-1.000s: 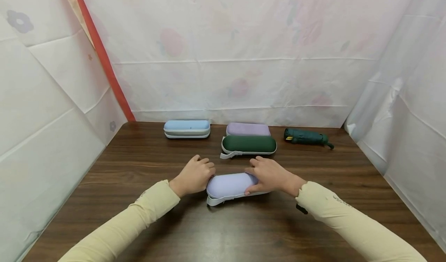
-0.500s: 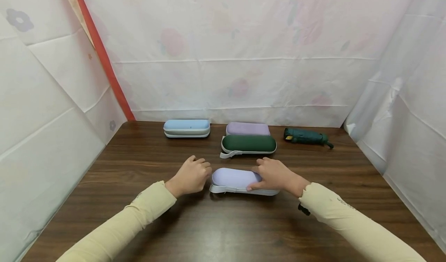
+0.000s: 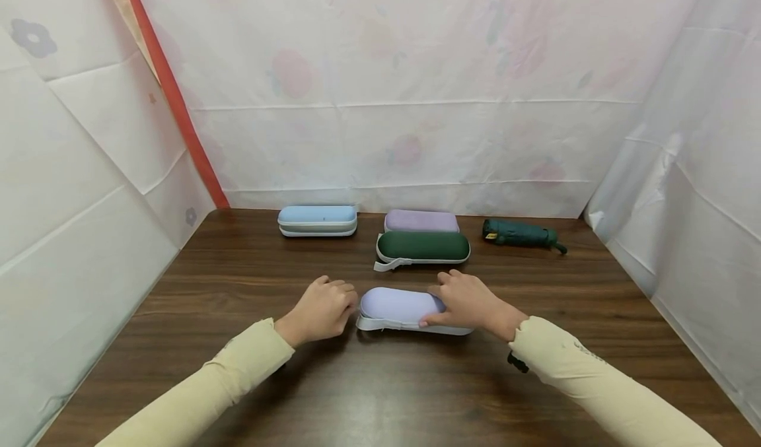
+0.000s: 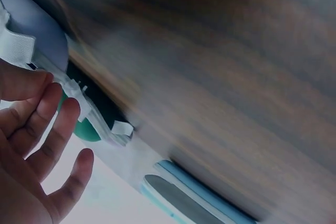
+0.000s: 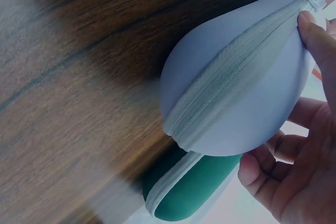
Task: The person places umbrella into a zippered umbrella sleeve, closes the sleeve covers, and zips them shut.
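Note:
A lilac zippered hard case (image 3: pixel 395 305) with a pale wrist strap lies on the table in front of me. My right hand (image 3: pixel 466 302) grips its right end, thumb on the near side and fingers behind. In the right wrist view the thumb (image 5: pixel 315 38) presses close to the zip (image 5: pixel 226 72). My left hand (image 3: pixel 321 307) is just off the case's left end. In the left wrist view its thumb and forefinger come together near the grey strap (image 4: pixel 16 45), the other fingers loosely bent. Whether a zip pull sits between those fingertips is hidden.
Behind the lilac case lies a dark green case (image 3: pixel 423 247) with a strap, and a purple case (image 3: pixel 422 220) behind that. A light blue case (image 3: pixel 317 221) lies at the back left, a folded green umbrella (image 3: pixel 520 233) at the back right. Curtains surround the wooden table (image 3: pixel 238 262).
The lilac case has turned and shifted slightly rightward and away, with my right hand on it. My left hand has drawn a little left, away from the case's end.

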The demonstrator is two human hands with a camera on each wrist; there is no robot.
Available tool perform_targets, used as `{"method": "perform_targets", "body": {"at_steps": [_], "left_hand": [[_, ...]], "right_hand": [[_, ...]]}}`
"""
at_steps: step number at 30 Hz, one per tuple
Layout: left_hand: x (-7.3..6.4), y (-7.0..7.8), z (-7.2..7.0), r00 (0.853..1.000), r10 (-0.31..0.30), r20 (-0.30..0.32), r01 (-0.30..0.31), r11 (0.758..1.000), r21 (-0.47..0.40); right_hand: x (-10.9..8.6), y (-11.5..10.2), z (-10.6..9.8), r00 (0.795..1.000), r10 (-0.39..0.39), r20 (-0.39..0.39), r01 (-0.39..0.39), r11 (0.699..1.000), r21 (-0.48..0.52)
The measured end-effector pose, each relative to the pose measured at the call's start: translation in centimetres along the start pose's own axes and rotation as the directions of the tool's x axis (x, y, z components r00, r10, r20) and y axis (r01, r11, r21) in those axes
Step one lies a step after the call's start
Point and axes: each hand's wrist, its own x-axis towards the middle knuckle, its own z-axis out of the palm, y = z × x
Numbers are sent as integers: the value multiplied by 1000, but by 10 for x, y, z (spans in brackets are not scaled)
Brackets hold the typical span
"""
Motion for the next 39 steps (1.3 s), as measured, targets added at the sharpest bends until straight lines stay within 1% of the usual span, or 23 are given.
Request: {"method": "perform_targets", "body": {"at_steps": [5, 11, 19, 26, 31, 35, 39], "left_hand": [[-2, 4, -3, 1000, -6, 6, 6, 1000, -8], [-3, 7, -4, 1000, -8, 10, 8, 1000, -11], [-6, 14, -4, 1000, -9, -1, 9, 1000, -19], [-6, 24, -9, 1000, 12, -7, -12, 999, -47], [-8, 27, -9, 1000, -1, -12, 0, 998, -55], [-5, 33, -7, 1000, -13, -27, 11, 998, -69], [3, 43, -5, 999, 17, -48, -21, 996, -82]], "right_hand": [[0, 0, 0, 1000, 11, 16, -11, 1000, 12], [0, -1, 2, 1000, 6, 13, -6, 1000, 4], [1, -2, 0, 1000, 1, 15, -1, 1000, -6], [1, -3, -2, 1000, -7, 10, 7, 1000, -1], [1, -3, 0, 1000, -8, 22, 8, 1000, -2], [0, -2, 1, 1000, -7, 23, 7, 1000, -13], [1, -2, 0, 1000, -18, 8, 18, 999, -33]]}}
